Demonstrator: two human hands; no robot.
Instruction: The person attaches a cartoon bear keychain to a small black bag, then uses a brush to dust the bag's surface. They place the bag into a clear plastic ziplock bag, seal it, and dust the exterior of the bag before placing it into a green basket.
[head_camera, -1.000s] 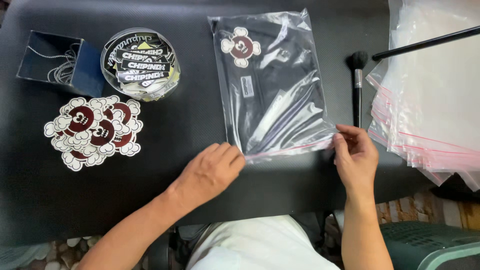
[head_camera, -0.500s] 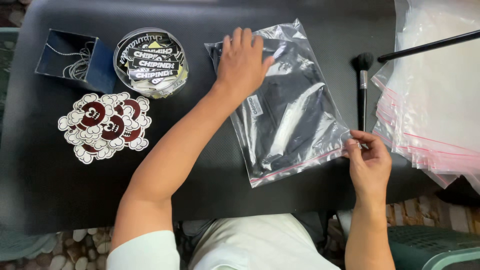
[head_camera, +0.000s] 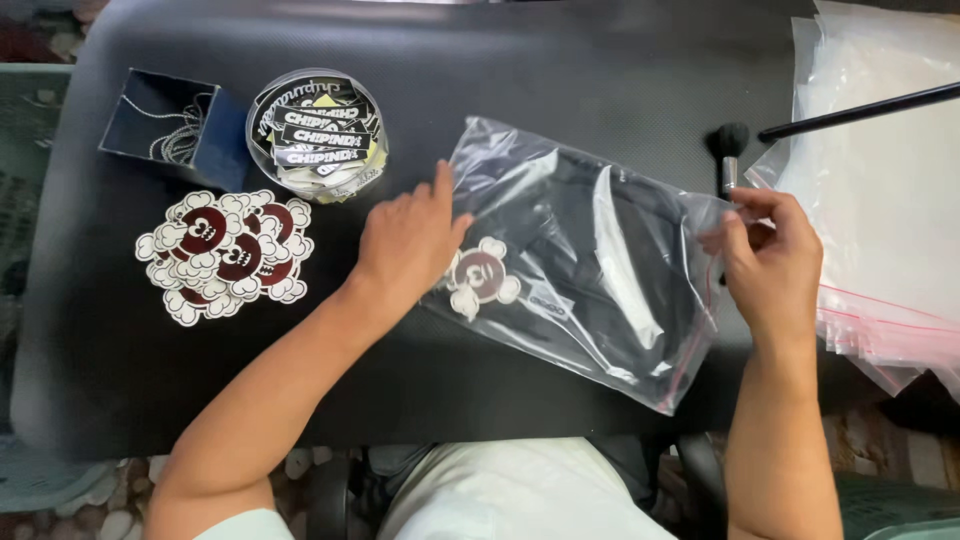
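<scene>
- Left hand (head_camera: 410, 245), flat and released, has slid to the bag (head_camera: 590, 265), now turned crosswise on the desk (head_camera: 560, 80).
- Right hand (head_camera: 770, 260) pinches the bag's zip edge.

Bag stack (head_camera: 880, 180) cut off right, chain box (head_camera: 170, 130) contents unclear

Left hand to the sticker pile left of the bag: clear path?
Probably yes. The left hand rests on the clear bag's left edge, and only bare black table lies between it and the sticker pile.
</scene>
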